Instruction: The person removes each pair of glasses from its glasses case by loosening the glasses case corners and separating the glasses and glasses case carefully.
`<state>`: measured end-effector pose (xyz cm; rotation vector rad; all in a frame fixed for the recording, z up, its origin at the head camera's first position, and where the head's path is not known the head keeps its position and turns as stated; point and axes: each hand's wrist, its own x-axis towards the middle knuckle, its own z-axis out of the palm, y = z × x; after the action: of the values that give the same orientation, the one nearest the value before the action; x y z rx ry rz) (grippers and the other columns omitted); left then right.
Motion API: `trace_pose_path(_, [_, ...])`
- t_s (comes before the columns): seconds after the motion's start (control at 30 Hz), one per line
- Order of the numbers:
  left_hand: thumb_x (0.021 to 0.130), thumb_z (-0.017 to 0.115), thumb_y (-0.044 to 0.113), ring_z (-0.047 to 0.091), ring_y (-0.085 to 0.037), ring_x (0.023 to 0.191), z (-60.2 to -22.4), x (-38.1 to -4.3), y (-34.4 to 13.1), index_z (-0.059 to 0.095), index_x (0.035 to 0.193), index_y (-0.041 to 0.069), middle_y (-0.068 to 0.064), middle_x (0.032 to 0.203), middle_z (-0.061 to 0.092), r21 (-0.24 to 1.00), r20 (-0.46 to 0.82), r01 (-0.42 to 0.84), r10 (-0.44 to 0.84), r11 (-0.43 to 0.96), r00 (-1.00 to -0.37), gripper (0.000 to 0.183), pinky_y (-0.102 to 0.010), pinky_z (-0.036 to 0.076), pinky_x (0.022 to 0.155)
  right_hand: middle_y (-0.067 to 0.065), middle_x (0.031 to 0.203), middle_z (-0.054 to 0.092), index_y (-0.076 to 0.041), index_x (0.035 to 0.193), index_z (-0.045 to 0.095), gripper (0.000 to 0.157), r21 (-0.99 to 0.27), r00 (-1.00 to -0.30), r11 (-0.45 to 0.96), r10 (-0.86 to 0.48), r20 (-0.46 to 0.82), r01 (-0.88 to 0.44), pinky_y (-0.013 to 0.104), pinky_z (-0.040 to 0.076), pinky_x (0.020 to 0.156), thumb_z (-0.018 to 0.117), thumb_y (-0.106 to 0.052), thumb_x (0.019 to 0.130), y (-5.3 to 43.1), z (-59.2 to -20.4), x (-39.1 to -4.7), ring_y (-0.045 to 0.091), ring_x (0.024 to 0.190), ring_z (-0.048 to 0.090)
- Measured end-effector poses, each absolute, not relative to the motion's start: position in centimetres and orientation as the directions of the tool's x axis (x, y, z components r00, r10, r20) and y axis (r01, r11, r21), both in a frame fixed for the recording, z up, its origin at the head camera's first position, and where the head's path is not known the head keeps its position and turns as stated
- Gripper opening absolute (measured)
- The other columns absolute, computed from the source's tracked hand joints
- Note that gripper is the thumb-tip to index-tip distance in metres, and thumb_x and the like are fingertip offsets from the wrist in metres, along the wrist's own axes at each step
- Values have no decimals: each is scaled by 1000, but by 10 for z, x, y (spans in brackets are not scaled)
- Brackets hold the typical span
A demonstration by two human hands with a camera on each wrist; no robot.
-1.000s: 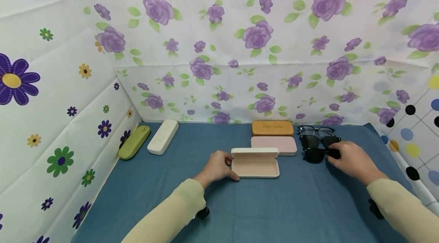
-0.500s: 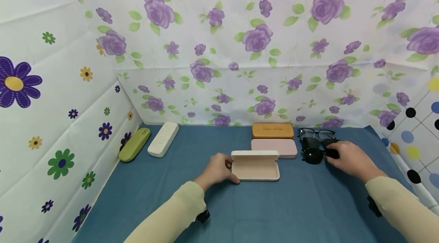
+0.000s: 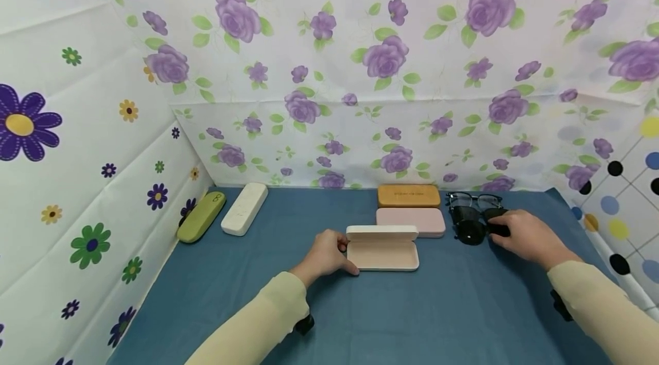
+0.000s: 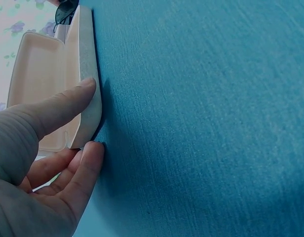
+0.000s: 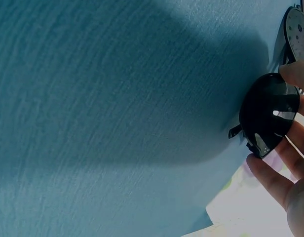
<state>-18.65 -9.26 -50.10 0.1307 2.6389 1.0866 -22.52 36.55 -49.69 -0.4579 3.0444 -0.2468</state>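
My left hand (image 3: 325, 253) holds the left end of an opened pale eyeglass case (image 3: 383, 256). In the left wrist view the thumb (image 4: 68, 106) lies over the case's front wall, and the other fingers curl at its end. The case's lid stands up at the back, and its beige inside shows. To the right, my right hand (image 3: 527, 238) grips black sunglasses (image 3: 471, 232) by the right lens side. The right wrist view shows one dark lens (image 5: 268, 111) between thumb and fingers. Just behind, a second pair of dark sunglasses (image 3: 465, 213) is partly covered by the hand and the front pair.
Clear-lens glasses (image 3: 473, 200) lie at the back right. A pink case (image 3: 410, 222) and an orange case (image 3: 408, 196) sit shut behind the opened one. On the left are a white case (image 3: 244, 209) and a green case (image 3: 202, 217). Flowered cloth walls border the blue tablecloth (image 3: 401, 319).
The front sunglasses have tilted slightly in my right hand and shifted a little toward the pair behind. My left hand and the opened case have kept their place.
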Motion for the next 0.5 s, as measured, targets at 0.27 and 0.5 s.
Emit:
trace_pose_path(0.27, [52,93,26,52,-16,80,-502,-187,-92,65,104,9,-3,93,60,696,-233,-27,190,717,-954,62,-28,45,65,17,110,62,-8,121,63,43,-155,-948,940,-315,-51,-304,46,49,68,69,-29,84,367,-498,-227,31,92,60])
trace_pose_path(0.5, [53,92,24,52,-18,80,-499,-186,-91,65,105,6,-6,94,60,709,-230,-31,190,705,-954,62,-30,45,65,14,106,62,-11,117,66,37,-120,-943,938,-330,-33,-324,46,49,68,69,-27,84,365,-495,-227,30,91,59])
